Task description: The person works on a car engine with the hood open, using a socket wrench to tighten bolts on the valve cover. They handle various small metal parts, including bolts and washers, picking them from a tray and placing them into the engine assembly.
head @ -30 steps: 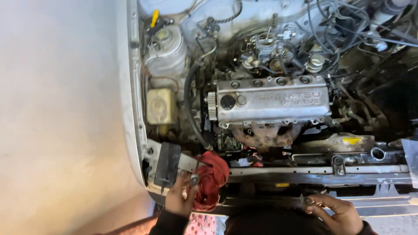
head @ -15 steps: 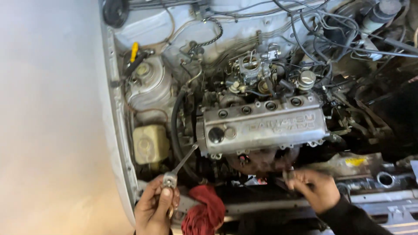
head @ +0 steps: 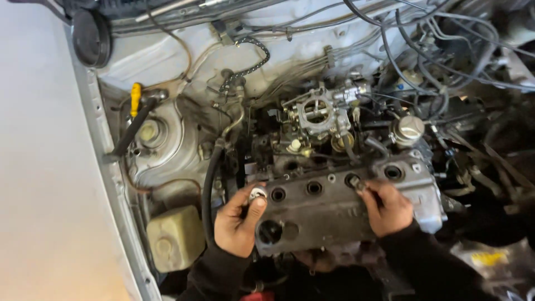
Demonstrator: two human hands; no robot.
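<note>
Four round plug wells run in a row along the top of the grey valve cover point(head: 340, 209), and both hands are at work on that row in the head view, the only view there is.

The left hand point(head: 238, 223) sits at the cover's left end, thumb and forefinger closed together on a small pale, shiny part point(head: 257, 194), held just at the cover's upper left corner beside the first well point(head: 277, 194). What the part is cannot be told at this size. The right hand point(head: 389, 207) lies on the cover further right, fingers pinched on a small dark metal piece point(head: 358, 184) right at the third well point(head: 351, 179); whether it is seated in the hole or only held over it is hidden by the fingers.

By my reading, the work is at an early to middle stage: the first, second point(head: 314, 188) and fourth point(head: 393, 172) wells look dark and open, with nothing standing in them, so most of the row appears unfilled.

The valve cover's long axis runs left to right across the picture, its right end tilted slightly up and away. The carburettor point(head: 320, 114) stands open-throated behind it; a cream reservoir point(head: 174, 237) sits low at the left near the fender edge point(head: 103, 150).
</note>
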